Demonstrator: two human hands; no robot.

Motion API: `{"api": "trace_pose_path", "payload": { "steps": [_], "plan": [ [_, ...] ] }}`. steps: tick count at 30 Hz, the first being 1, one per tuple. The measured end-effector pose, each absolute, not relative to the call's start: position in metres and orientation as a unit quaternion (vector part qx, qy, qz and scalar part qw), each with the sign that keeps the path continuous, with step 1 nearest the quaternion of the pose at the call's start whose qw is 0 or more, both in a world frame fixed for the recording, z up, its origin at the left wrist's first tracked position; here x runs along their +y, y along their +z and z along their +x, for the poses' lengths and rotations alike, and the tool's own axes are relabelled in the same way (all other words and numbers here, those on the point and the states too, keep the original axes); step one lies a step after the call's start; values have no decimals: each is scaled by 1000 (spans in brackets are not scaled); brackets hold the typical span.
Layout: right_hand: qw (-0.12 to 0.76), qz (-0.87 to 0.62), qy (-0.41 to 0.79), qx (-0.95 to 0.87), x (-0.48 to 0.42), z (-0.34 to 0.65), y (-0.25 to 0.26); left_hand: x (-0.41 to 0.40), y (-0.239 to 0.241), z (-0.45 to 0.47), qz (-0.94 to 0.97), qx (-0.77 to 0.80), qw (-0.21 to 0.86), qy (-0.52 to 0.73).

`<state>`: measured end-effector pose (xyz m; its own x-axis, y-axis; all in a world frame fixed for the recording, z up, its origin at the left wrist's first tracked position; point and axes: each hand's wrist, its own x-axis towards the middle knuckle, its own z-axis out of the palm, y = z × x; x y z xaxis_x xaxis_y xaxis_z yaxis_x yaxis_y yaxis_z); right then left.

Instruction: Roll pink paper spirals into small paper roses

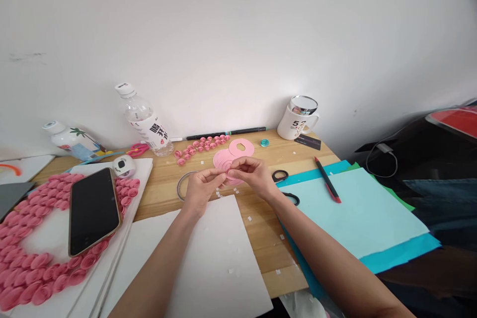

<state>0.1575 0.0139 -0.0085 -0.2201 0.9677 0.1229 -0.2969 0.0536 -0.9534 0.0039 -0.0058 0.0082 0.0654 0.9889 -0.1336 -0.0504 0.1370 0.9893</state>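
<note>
My left hand [204,184] and my right hand [253,175] meet above the middle of the desk, fingertips pinched together. Between them is a small pink paper strip [228,172], partly hidden by the fingers. Just behind my hands lie overlapping pink paper rings [241,147]. Further back sit several small rolled pink paper flowers [201,147] in rows. One teal paper roll [264,143] lies to their right. A grey tape ring [180,186] is beside my left hand. Black scissor handles [280,175] show near my right wrist.
White sheets [212,258] lie in front. At left, a phone [95,208] rests on a board of pink paper flowers [33,263]. Behind stand a water bottle [149,124] and a mug [288,123]. A red-black pen [328,181] lies on light blue paper [357,213] at right.
</note>
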Motion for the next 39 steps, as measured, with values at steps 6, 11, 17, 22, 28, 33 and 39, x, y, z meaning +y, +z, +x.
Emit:
{"api": "trace_pose_path", "payload": {
  "steps": [6, 11, 17, 22, 28, 33, 39],
  "plan": [
    [535, -347, 582, -505, 13, 154, -11, -6, 7, 4, 452, 504, 572, 464],
    [542, -357, 567, -508, 11, 152, -8, -5, 7, 6, 420, 473, 604, 485],
    [537, -363, 569, -505, 6, 148, -4, -6, 9, 8, 369, 459, 640, 494],
    [545, -347, 564, -514, 6, 149, -2, -6, 11, 6, 352, 437, 678, 474],
    [537, -339, 569, -523, 9, 152, -5, -7, 13, 6, 329, 429, 705, 459],
    [531, -336, 564, -536, 10, 153, -6, -6, 11, 5, 341, 434, 697, 458],
    [536, -372, 553, -518, 14, 156, -6, -5, 12, 4, 354, 461, 652, 487]
  ]
}}
